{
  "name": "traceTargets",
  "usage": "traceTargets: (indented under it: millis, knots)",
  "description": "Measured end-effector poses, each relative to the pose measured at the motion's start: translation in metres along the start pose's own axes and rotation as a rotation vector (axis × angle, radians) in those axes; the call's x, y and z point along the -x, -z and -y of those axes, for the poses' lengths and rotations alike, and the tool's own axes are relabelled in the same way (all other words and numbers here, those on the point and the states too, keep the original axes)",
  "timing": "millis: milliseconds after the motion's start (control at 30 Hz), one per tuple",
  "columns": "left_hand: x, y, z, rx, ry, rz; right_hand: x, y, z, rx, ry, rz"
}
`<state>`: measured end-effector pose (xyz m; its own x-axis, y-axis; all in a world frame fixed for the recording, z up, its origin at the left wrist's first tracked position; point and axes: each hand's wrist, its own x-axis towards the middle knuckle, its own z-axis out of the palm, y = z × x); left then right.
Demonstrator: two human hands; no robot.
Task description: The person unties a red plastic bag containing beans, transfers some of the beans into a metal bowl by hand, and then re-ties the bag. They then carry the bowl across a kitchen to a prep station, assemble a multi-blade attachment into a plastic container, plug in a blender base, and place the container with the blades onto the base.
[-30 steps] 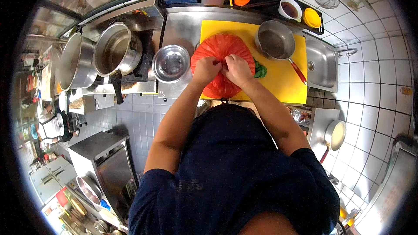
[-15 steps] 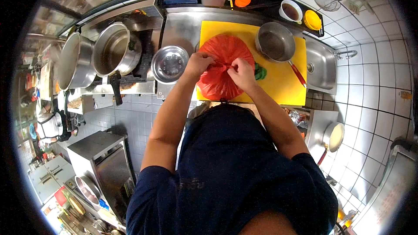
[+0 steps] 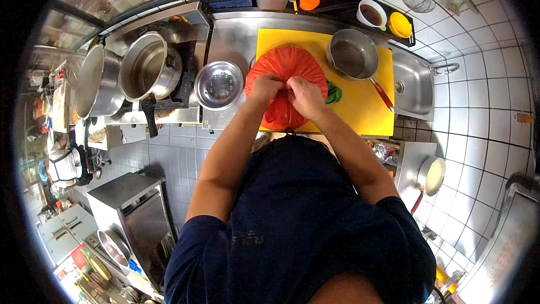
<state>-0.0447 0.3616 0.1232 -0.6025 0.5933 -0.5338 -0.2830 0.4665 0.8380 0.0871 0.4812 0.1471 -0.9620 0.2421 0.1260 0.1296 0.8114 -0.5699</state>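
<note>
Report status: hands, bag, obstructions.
Left hand and right hand both pinching red bag at gathered middle. Bag on yellow board. Pan and greens rightward, seemingly not blocking.

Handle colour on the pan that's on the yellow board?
Red handle, seen in the current head view.

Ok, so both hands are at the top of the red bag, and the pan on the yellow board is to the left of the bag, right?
No, the pan on the yellow board is right of the red bag, as the head view shows. Left hand and right hand are at its top.
</note>
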Motion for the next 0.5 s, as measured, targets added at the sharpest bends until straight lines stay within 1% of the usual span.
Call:
traceTargets:
  millis: [33, 100, 133, 200, 233, 300, 333, 400, 433, 500]
  knots:
    - [-0.008, 0.002, 0.005, -0.027, -0.016, -0.007, 0.001, -0.001, 0.000, -0.047, -0.019, -0.022]
    - [-0.031, 0.011, 0.022, -0.080, -0.044, -0.020, 0.003, 0.008, 0.008, -0.127, -0.142, -0.069]
    - [-0.028, 0.015, 0.017, -0.123, -0.039, 0.013, 0.005, 0.011, 0.011, -0.167, -0.205, -0.092]
    - [-0.013, 0.023, -0.009, -0.207, -0.027, 0.077, 0.012, -0.005, -0.012, -0.140, -0.139, -0.153]
    - [-0.007, 0.026, -0.018, -0.285, -0.094, 0.050, 0.014, -0.010, -0.023, -0.128, -0.102, -0.184]
    - [0.006, 0.030, -0.029, -0.444, -0.225, -0.006, 0.017, -0.010, -0.027, -0.271, -0.240, -0.112]
    - [0.008, 0.034, -0.027, -0.305, -0.218, -0.022, 0.019, -0.009, -0.028, -0.344, -0.312, -0.077]
    - [0.011, 0.044, -0.022, -0.028, -0.202, -0.053, 0.027, -0.004, -0.031, -0.696, -0.110, -0.091]
    - [0.016, 0.044, -0.022, 0.239, -0.180, -0.052, 0.032, 0.001, -0.031, -0.869, -0.004, -0.098]
    - [0.027, 0.045, -0.025, 0.773, -0.135, -0.050, 0.040, 0.014, -0.032, -0.699, 0.083, -0.006]
